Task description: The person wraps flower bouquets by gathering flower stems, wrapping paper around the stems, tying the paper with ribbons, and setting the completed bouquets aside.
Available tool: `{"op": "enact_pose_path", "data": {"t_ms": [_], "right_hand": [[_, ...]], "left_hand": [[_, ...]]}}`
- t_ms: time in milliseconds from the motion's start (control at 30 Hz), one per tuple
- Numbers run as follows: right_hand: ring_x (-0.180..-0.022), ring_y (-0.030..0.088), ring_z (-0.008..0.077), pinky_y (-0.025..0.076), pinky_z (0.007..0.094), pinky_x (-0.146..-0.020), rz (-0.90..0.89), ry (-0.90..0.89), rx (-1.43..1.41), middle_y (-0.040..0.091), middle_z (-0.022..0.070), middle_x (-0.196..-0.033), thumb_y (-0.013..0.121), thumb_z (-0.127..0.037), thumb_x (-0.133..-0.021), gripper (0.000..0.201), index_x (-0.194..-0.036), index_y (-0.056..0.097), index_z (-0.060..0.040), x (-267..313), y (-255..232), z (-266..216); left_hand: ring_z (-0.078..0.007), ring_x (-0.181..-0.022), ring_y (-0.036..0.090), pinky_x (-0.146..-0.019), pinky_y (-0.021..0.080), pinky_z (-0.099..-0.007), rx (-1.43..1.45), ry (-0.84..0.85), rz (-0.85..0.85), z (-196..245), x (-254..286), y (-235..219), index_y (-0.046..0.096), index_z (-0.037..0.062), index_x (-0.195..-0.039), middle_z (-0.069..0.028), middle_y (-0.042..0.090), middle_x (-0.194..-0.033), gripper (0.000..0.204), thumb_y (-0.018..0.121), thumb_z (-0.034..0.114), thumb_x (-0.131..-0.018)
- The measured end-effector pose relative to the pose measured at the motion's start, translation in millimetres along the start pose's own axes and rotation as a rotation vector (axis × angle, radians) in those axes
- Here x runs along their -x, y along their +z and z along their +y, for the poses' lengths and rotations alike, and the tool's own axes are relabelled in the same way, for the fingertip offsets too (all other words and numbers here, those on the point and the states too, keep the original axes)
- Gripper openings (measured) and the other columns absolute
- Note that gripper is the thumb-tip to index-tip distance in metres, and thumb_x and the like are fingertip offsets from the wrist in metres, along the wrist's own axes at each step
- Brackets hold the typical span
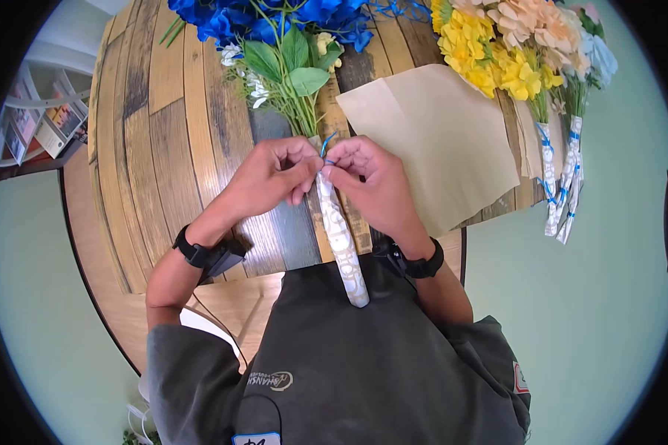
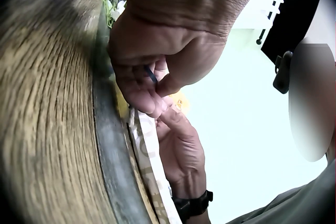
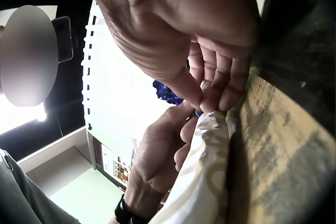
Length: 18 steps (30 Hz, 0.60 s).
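A bouquet of blue artificial flowers [image 1: 234,22] with green leaves and small white blooms lies on the table. Its stems are wrapped in white patterned paper [image 1: 339,237], whose lower end reaches over the table edge to the person's shirt. At the upper end of the wrap, a thin blue ribbon [image 1: 327,142] sticks up between the hands. The left hand [image 1: 274,174] pinches the ribbon between thumb and fingers; a dark bit of it shows in the left wrist view. The right hand [image 1: 378,185] pinches at the same spot, its fingertips [image 3: 210,102] right at the paper's top edge.
Brown kraft paper sheets [image 1: 438,141] lie right of the bouquet on the wooden table [image 1: 163,141]. Beyond them are yellow and peach flowers [image 1: 523,70] with white-wrapped stems [image 1: 549,178] tied in blue, overhanging the right edge. A rack with printed pictures [image 1: 44,122] stands at left.
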State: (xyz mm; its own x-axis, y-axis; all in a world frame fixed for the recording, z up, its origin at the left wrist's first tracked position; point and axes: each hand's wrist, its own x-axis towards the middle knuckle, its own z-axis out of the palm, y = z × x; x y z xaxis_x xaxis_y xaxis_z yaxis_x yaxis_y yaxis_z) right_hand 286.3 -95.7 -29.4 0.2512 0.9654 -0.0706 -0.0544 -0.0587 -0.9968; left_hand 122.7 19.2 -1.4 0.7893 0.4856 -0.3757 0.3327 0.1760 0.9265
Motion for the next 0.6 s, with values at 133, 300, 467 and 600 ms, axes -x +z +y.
{"op": "enact_pose_path", "data": {"t_ms": [133,300,467,600], "right_hand": [[-0.079,0.067,0.0186,0.054,0.0284,-0.071,0.055,-0.249,0.250,0.067,0.0111,-0.092,0.065,0.004,-0.085,0.022,-0.107,0.064,0.0032,-1.4,5.4,-13.0],[-0.075,0.065,0.0275,0.053,0.0330,-0.066,0.063,-0.360,0.363,0.064,0.0137,-0.092,0.064,0.006,-0.082,0.025,-0.107,0.065,0.0024,-1.7,7.8,-6.9],[-0.074,0.064,0.0275,0.052,0.0341,-0.065,0.090,-0.373,0.411,0.064,0.0135,-0.091,0.064,0.005,-0.082,0.021,-0.103,0.065,0.0013,-1.9,8.3,-8.1],[-0.072,0.063,0.0247,0.051,0.0327,-0.064,0.039,-0.232,0.359,0.061,0.0116,-0.089,0.064,0.004,-0.081,0.015,-0.096,0.063,0.0013,-1.6,6.6,-12.9]], "left_hand": [[-0.0062,-0.056,0.055,-0.051,0.044,-0.0215,0.015,0.025,-0.039,-4.9,-1.6,-4.3,0.061,0.0020,-0.093,-0.0007,0.060,-0.070,0.018,0.057,0.017,-0.101],[-0.0061,-0.059,0.055,-0.054,0.044,-0.0218,-0.020,0.028,-0.062,-0.7,0.9,-4.5,0.061,0.0025,-0.092,0.0001,0.059,-0.069,0.018,0.058,0.018,-0.101],[-0.0054,-0.061,0.049,-0.055,0.040,-0.0228,-0.072,0.048,-0.068,2.1,0.5,-7.5,0.061,0.0013,-0.089,0.0018,0.055,-0.069,0.019,0.057,0.016,-0.101],[-0.0056,-0.061,0.049,-0.054,0.040,-0.0231,-0.106,0.077,-0.051,4.2,-1.9,-9.3,0.062,0.0008,-0.089,0.0018,0.055,-0.068,0.020,0.057,0.016,-0.101]]}}
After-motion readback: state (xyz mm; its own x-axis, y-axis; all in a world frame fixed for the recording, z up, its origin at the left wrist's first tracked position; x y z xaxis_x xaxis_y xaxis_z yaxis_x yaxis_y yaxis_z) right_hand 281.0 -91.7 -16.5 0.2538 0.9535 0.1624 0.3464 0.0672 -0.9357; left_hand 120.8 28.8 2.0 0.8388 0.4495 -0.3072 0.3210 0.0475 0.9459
